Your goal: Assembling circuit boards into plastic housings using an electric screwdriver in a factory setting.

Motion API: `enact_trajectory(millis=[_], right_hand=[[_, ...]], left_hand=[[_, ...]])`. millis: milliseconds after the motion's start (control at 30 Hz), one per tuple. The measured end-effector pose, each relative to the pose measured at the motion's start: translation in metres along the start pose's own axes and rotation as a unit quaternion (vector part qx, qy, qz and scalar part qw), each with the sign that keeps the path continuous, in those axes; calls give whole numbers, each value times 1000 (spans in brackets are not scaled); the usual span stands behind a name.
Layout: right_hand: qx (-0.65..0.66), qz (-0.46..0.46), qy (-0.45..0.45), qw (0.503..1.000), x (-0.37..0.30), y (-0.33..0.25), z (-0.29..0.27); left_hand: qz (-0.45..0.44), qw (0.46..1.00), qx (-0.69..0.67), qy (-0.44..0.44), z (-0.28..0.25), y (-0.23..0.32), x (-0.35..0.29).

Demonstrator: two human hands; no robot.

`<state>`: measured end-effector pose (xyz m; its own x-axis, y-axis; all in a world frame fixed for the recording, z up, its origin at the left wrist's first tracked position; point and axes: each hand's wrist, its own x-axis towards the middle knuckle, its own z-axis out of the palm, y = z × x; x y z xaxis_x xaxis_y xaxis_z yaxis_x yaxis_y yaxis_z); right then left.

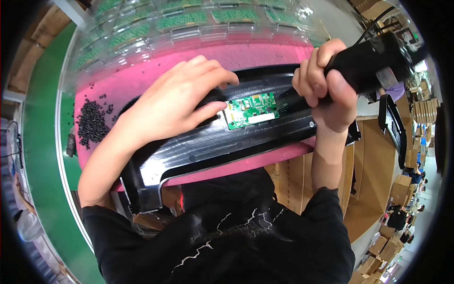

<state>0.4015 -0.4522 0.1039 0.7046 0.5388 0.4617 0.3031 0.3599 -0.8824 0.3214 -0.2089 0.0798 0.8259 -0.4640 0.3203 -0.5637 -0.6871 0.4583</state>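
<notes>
Apparently mid-fixing the green circuit board (253, 110), flat inside the black housing (203, 146); probably calling for steady aim; clasping the black cylindrical tool (378, 66) firmly in the right hand (326, 87); holding the left hand (182, 97) half open, empty, at the board's left edge, contact unclear; freer room over the pink mat (274, 54), past raised housing edges.

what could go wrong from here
The black cylindrical tool in the right grip could slip and strike the green circuit board. The left grip, its thumb tip at the board's left edge, might nudge it out of place inside the black casing. The left forearm, close to the pile of small black pieces, may scatter them.
</notes>
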Motion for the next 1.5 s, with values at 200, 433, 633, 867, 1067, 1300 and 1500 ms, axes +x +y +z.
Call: enact_trajectory(millis=[200,433,633,867,1067,1300,1500], right_hand=[[280,149,269,909,29,1,-51],[208,192,297,912,16,-21,-69],[-212,-17,296,931,-30,-66,-204],[-737,1,386,555,-177,-90,-511],[-835,271,257,403,-286,-61,-613],[-886,241,260,297,-298,-34,-588],[-909,220,242,256,-285,-58,-563]], left_hand=[[-37,999,8,27,-2,7,1],[-174,978,105,-55,-18,0,-18],[-186,961,153,-134,-40,-13,-34],[-166,971,142,101,-68,58,-94],[-290,768,172,545,-56,109,-192],[-243,611,-196,728,-65,127,-236],[-264,475,-309,781,-88,117,-263]])
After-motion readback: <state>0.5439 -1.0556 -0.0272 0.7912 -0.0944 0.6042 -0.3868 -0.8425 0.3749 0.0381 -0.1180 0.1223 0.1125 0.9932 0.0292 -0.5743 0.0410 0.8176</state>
